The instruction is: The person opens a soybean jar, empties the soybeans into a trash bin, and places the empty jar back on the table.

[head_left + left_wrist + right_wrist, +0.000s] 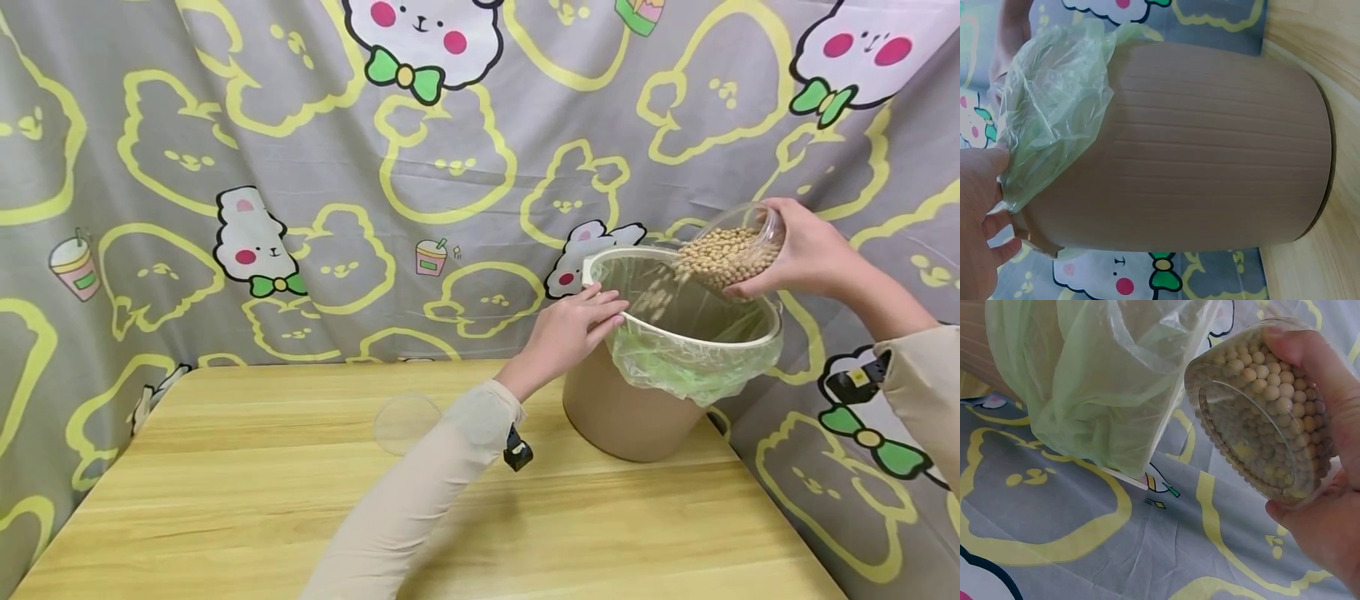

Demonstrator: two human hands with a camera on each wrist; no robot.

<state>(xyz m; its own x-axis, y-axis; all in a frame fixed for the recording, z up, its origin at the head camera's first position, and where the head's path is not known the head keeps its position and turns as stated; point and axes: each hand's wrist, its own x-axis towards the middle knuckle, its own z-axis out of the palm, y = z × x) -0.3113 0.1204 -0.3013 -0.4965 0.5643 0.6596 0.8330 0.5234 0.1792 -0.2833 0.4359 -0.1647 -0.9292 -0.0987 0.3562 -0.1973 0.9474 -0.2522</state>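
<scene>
A brown trash can (637,408) stands on the table, lined with a thin green plastic bag (1060,106) folded over its pale rim. My left hand (566,333) holds the near left side of that rim, fingers over the edge. Above the opening, my right hand (813,250) grips a clear plastic jar (1260,412) around its base, thumb on one side and fingers on the other. The jar is tipped to the left, its mouth over the can. Pale round soybeans (723,254) fill much of it, and a stream of them drops into the lined can.
A clear round lid (408,423) lies on the wooden table (247,467), left of the can and partly behind my left sleeve. Behind the table hangs a grey patterned curtain (330,167), which also runs along the right side.
</scene>
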